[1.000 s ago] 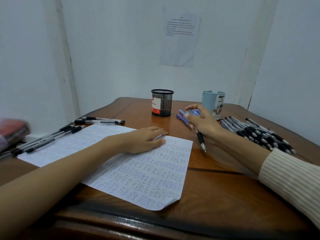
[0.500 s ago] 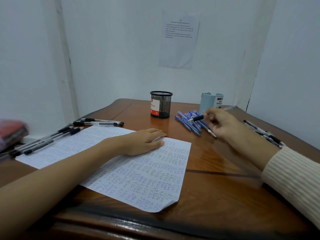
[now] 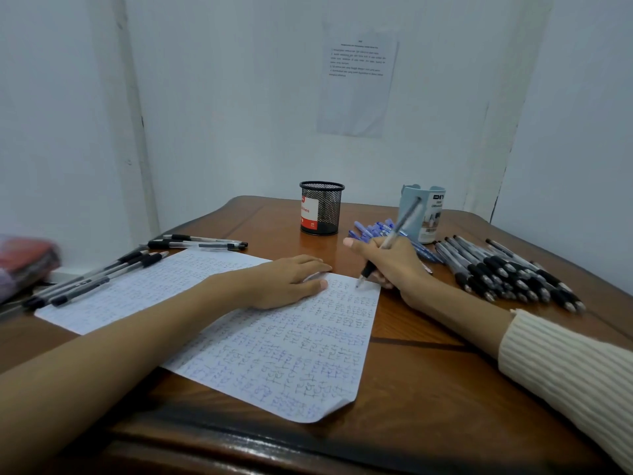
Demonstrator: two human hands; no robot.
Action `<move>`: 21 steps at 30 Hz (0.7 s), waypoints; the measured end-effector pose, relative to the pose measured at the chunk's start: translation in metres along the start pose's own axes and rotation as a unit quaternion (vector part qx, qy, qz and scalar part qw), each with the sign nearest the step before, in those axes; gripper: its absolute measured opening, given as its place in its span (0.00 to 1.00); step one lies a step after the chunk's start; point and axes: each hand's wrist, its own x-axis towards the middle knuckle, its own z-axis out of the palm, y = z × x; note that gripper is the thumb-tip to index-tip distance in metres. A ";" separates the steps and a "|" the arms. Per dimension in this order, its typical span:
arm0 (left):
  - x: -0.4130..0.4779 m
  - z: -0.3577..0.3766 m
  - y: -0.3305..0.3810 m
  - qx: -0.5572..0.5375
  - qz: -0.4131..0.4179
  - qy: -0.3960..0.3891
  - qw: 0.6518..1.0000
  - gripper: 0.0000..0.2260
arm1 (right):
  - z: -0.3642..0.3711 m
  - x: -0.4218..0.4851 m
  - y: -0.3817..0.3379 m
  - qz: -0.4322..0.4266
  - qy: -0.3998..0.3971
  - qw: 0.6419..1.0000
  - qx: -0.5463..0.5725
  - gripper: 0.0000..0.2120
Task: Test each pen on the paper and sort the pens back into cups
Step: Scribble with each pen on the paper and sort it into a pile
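Now that the right hand (image 3: 394, 265) has swung back from the piles at two o'clock, it grips a black-grip pen (image 3: 390, 240) in a writing hold, with the tip down at the paper's (image 3: 274, 354) far corner, about one o'clock. Half a second ago that pen was lifted over the blue pens (image 3: 370, 231); now the test stroke looks about to start. The left hand (image 3: 287, 281) lies flat, fingers straight, pinning the sheet at twelve. No pens stick out of the mesh cup (image 3: 321, 209) at twelve or the pale blue cup (image 3: 424, 214) at one, so sorting seems barely begun. Black pens (image 3: 507, 272) fan out at three, with more pens (image 3: 99, 275) at ten.
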 end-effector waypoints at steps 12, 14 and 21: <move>-0.001 -0.001 0.001 -0.003 0.003 -0.002 1.000 0.22 | 0.002 0.002 0.002 -0.024 -0.039 0.999 -0.017 0.20; -0.001 0.000 0.001 -0.003 0.001 -0.002 1.000 0.22 | 0.002 0.002 0.002 -0.026 -0.027 0.999 -0.024 0.20; 0.000 0.000 0.002 -0.001 0.000 0.001 1.000 0.22 | 0.001 0.000 0.002 -0.030 -0.039 0.999 -0.007 0.20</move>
